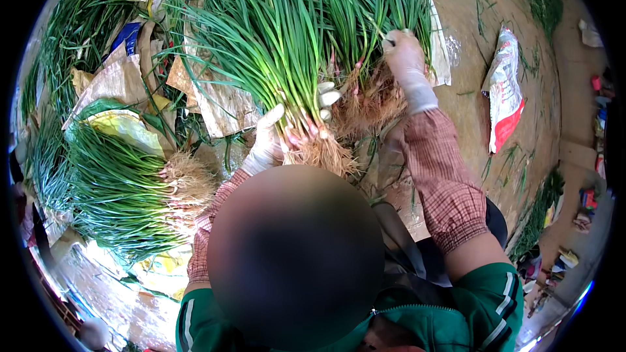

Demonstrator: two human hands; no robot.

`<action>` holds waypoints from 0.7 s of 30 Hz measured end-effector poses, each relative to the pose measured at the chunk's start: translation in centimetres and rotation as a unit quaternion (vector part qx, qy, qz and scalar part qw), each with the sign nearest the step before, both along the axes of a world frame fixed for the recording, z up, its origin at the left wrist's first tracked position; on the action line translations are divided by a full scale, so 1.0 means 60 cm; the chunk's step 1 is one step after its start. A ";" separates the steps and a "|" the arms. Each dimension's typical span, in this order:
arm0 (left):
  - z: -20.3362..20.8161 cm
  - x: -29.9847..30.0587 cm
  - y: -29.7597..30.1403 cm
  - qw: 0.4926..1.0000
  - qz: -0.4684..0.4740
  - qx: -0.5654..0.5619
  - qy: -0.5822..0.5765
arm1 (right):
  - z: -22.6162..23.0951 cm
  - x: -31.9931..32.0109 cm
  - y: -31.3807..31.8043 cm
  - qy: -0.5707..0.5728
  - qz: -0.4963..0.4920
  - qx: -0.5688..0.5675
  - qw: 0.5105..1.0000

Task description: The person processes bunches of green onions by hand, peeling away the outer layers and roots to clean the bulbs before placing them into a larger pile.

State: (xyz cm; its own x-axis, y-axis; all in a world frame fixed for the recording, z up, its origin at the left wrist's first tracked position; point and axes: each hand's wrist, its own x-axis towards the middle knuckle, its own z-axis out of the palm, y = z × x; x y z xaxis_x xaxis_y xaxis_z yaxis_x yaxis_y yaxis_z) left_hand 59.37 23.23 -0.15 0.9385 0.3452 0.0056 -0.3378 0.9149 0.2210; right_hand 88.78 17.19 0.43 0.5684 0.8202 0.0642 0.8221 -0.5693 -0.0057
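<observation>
The left hand (266, 145), in a pale glove, is closing tightly around a thick bunch of green onions (287, 58) just above the roots, in front of the person's chest. The bunch is running lengthwise away from the person, with its tangled brown roots (321, 152) pointing back toward the body and its green tops fanning up and outward over the torn sacks (215, 101) on the ground. The right hand (405, 58), gloved too, is pinching into a neighbouring clump of stalks (385, 6) further out, while a sorted heap (117, 189) is lying off to the left, roots facing right.
</observation>
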 end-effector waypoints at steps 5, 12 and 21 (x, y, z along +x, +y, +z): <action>-0.041 -0.015 0.004 1.000 0.009 0.001 0.015 | 0.016 -0.120 -0.007 0.313 -0.167 -0.039 0.934; -0.022 -0.031 0.000 0.997 0.018 0.021 0.071 | -0.022 -0.075 -0.053 0.210 -0.135 0.200 0.947; -0.029 -0.023 -0.010 0.990 0.051 -0.013 0.130 | 0.035 -0.225 -0.113 0.392 -0.142 0.124 0.900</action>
